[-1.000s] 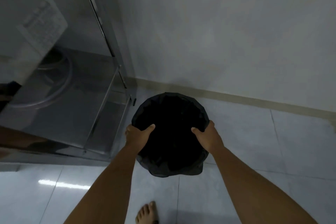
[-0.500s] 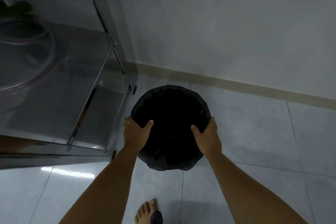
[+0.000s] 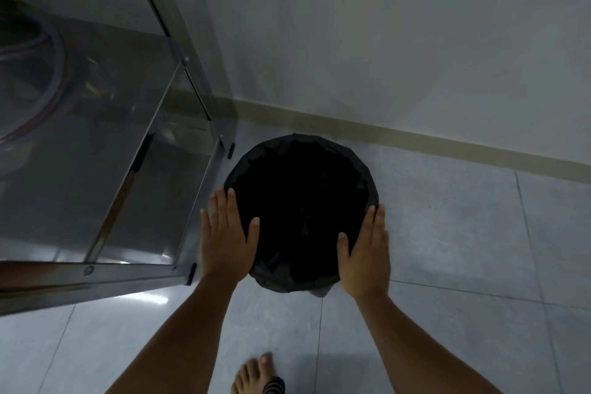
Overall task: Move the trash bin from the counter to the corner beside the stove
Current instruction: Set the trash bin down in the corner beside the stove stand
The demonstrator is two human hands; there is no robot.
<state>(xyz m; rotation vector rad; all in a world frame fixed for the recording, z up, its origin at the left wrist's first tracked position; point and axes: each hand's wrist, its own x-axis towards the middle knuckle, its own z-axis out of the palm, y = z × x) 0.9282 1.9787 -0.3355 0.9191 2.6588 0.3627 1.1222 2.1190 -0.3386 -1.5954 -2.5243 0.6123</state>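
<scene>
Fingers straightened and flat, the left hand (image 3: pixel 225 238) and right hand (image 3: pixel 366 253) lie against opposite sides of the trash bin's (image 3: pixel 300 211) rim, thumbs over its edge, not curled around it. The black-lined bin stands on the tiled floor (image 3: pixel 447 233), near the wall's baseboard (image 3: pixel 415 141), just beside the steel stand's (image 3: pixel 96 169) corner leg.

the trash bin (image 3: pixel 300 211) stands on the floor (image 3: pixel 463 249), near the wall (image 3: pixel 383 41) behind it, just right of the metal stand (image 3: pixel 96 169); a hand flanks each side.
</scene>
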